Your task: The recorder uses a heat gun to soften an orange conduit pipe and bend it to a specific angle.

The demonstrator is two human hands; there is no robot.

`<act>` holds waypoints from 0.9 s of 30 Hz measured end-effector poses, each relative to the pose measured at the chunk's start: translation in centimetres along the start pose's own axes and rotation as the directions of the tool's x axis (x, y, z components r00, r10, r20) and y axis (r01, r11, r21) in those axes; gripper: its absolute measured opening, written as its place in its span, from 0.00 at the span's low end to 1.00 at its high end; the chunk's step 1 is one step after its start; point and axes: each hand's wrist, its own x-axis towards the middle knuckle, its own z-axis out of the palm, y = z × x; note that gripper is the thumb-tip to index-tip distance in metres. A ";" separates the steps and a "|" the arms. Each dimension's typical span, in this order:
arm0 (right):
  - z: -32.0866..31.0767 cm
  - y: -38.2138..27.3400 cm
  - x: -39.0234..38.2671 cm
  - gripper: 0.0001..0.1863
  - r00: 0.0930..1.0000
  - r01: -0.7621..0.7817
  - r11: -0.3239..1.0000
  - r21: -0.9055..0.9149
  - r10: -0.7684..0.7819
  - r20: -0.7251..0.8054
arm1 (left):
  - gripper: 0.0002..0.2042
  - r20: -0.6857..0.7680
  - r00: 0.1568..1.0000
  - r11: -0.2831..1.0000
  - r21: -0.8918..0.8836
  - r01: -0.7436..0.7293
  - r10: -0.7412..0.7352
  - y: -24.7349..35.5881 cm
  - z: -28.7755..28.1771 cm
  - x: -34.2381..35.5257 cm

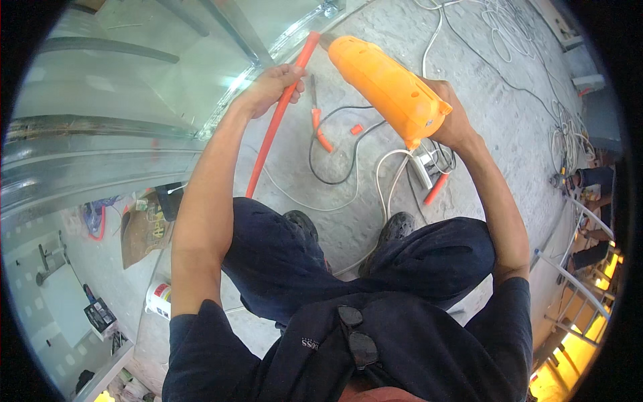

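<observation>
My left hand [274, 87] is closed around a long thin orange-red pipe [273, 137], gripping it near its upper end. The pipe slants down toward my left knee. In my right hand [450, 114] is an orange heat gun [385, 84]; its body hides most of my fingers and the handle. Its dark nozzle [326, 41] is close beside the pipe's upper end; whether they touch I cannot tell. Below, on the concrete floor, lie a curved orange-red piece [321, 134] with a thin dark rod at one end, a short orange-red offcut [357, 129] and another orange-red piece [436, 189].
A white power strip [422, 172] with cables lies below the heat gun. Metal framing [100, 134] stands along the left. A brown paper bag [144, 231] and white bucket [159, 299] are at lower left. Cable coils [502, 27], a person [596, 181] and scaffolding [576, 268] are at right.
</observation>
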 end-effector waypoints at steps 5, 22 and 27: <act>0.1 0.1 0.1 0.24 1.000 0.020 1.000 -0.006 -0.020 0.005 | 0.22 -0.003 1.000 1.000 -0.024 0.005 -0.005 0.2 0.0 -0.2; 0.1 0.5 0.0 0.23 1.000 0.021 1.000 -0.002 -0.021 0.002 | 0.21 0.013 0.998 0.996 -0.067 0.055 -0.054 1.0 0.3 -0.6; 0.3 0.5 0.1 0.22 1.000 0.018 0.999 -0.026 -0.019 -0.013 | 0.22 0.029 0.999 0.998 -0.065 0.014 -0.012 0.4 0.0 -0.3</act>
